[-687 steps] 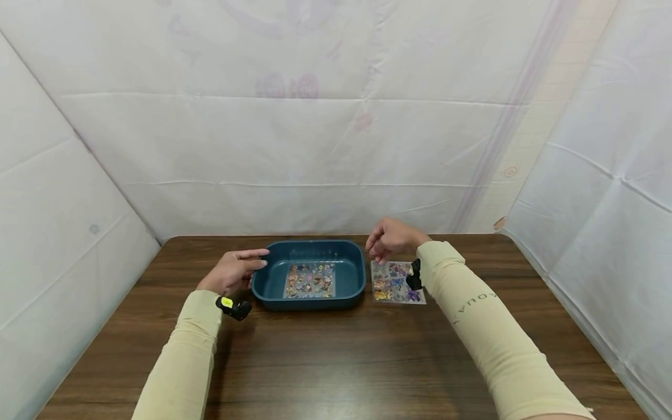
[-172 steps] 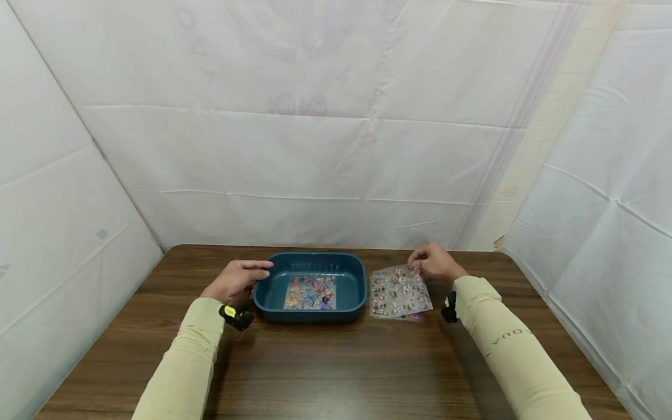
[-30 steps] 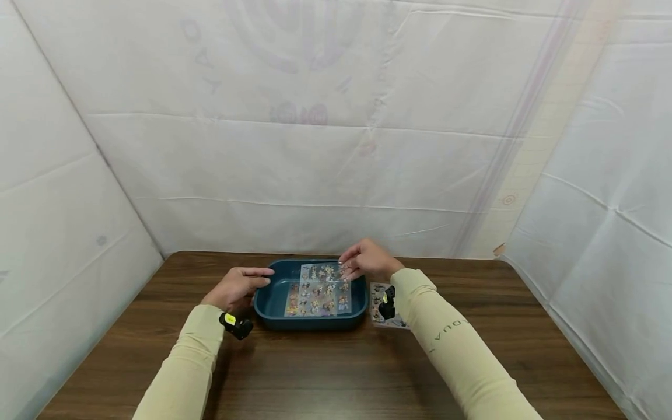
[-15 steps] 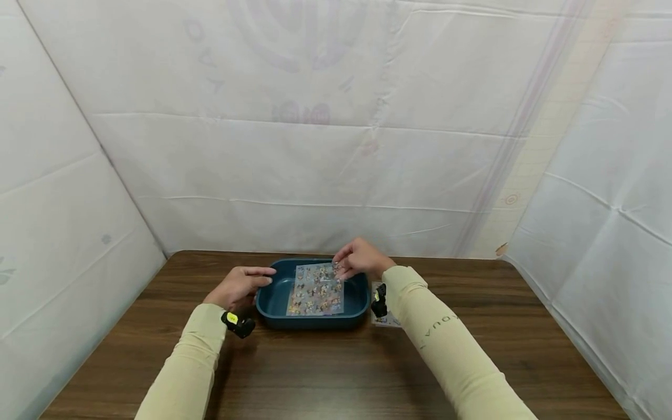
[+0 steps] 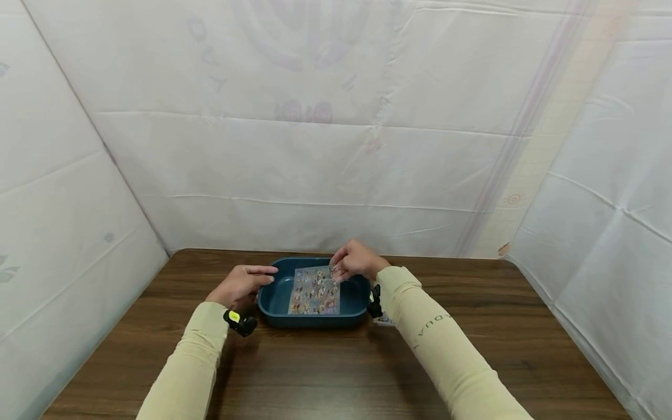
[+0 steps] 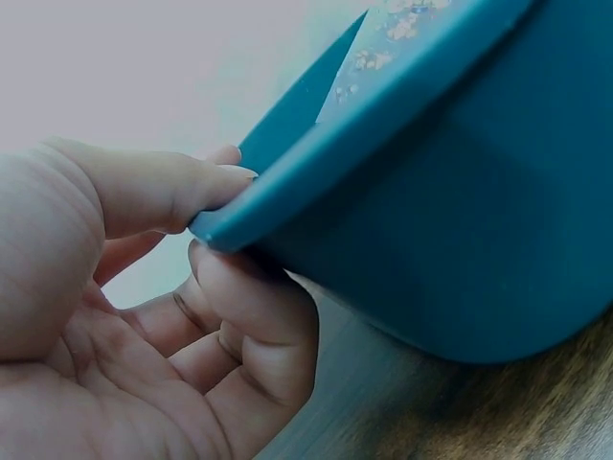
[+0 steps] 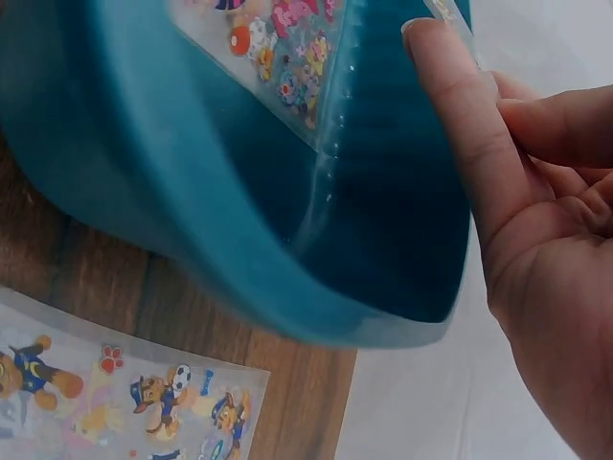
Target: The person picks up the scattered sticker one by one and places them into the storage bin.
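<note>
A dark teal rectangular tub [image 5: 315, 322] with rounded corners stands on the table. My left hand [image 5: 238, 286] grips its left rim; in the left wrist view the thumb lies over the rim [image 6: 316, 153] and curled fingers sit beneath it. My right hand [image 5: 357, 261] is over the tub's back right part, pinching the far right corner of a clear sticker sheet [image 5: 314, 291] printed with small cartoon figures. That sheet slants inside the tub. Lying in the tub, another sheet with bright cartoon stickers [image 7: 287, 57] shows in the right wrist view.
More sticker sheets [image 5: 385, 321] lie on the table just right of the tub, mostly hidden under the right forearm; the top one [image 7: 144, 402] shows cartoon dogs. The brown wooden table [image 5: 315, 373] meets white cloth walls [image 5: 315, 175] at the back and sides.
Over the last second the right hand has shifted slightly left with the sheet, which sits lower in the tub. Earlier, that hand was at the sheets beside the tub. The left hand keeps its hold.
</note>
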Tool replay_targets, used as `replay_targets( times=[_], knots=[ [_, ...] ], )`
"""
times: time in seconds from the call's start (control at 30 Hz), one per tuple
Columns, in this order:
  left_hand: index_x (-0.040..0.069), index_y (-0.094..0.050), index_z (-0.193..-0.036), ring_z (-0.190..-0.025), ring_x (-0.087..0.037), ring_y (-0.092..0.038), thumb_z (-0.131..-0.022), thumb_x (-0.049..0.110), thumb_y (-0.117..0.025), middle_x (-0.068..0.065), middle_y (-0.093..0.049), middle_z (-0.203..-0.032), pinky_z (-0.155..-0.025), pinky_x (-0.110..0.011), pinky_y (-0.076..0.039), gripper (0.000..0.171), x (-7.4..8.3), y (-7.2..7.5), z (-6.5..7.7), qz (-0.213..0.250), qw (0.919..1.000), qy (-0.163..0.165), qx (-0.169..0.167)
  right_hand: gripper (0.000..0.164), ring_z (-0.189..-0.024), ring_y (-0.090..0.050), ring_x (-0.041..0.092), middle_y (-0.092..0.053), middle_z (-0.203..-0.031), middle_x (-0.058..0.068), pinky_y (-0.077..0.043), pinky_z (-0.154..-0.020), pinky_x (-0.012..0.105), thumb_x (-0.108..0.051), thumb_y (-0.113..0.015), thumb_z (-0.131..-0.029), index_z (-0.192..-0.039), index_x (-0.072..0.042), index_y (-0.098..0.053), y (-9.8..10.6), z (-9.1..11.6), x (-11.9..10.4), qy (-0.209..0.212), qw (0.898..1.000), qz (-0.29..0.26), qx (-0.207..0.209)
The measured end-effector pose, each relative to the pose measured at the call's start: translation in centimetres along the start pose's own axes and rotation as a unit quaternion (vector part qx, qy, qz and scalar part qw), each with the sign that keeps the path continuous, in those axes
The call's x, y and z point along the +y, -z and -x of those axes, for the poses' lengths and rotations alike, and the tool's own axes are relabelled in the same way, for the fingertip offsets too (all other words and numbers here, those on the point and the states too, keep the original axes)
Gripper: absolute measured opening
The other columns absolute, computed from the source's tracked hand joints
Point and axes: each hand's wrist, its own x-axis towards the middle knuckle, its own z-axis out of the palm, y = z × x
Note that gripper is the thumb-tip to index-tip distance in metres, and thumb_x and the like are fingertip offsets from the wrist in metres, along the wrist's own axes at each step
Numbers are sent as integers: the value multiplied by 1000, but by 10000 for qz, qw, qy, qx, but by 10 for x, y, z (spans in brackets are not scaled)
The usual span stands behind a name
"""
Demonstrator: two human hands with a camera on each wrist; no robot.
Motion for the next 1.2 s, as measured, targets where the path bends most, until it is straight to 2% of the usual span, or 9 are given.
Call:
replay_targets(
  times=[0.17,0.37,0.53,0.77,0.9,1.2],
  knots=[
    [5,-58,-148,-92,-18,-67,-105,17,-63,-20,-62,-140,-75,-34,-58,45,1,-1,0,10,10000,-19,-30,29,-87,-79,25,-75,-110,26,-64,-78,36,12,-50,-100,-124,14,-68,-2,0,0,-2,10000,41,-24],
    [4,-60,-146,-83,-16,-65,-103,16,-66,-11,-70,-120,-70,-32,-55,45,4,-2,0,64,10000,2,38,30,-90,-79,26,-74,-114,26,-64,-79,35,11,-50,-101,-126,14,-67,-3,-2,-2,-104,9999,63,-67],
    [2,-58,-147,-76,-15,-60,-104,16,-65,-7,-70,-108,-66,-32,-52,46,4,-1,0,83,10000,-19,25,30,-89,-79,26,-75,-112,25,-64,-77,34,11,-52,-100,-126,15,-67,-3,-5,-2,-197,9998,86,-60],
    [3,-58,-147,-70,-15,-55,-104,16,-64,-5,-68,-101,-65,-33,-49,46,4,0,0,56,10000,-56,17,32,-92,-79,29,-74,-115,28,-64,-79,35,13,-50,-99,-127,17,-65,-5,-5,-2,-156,9995,217,-163],
    [3,-59,-146,-67,-14,-54,-104,15,-64,-2,-67,-93,-64,-32,-48,44,3,0,0,117,9999,-45,-12,32,-87,-78,26,-74,-113,27,-64,-79,36,13,-50,-99,-127,18,-64,-5,-5,-2,-168,9992,290,-200],
    [3,-60,-146,-69,-14,-54,-104,14,-64,-1,-65,-90,-64,-31,-49,43,2,1,-1,180,9998,16,25,31,-80,-76,18,-76,-107,25,-64,-79,35,12,-53,-100,-128,17,-64,-8,-8,0,-364,9985,288,-284]
  ],
)
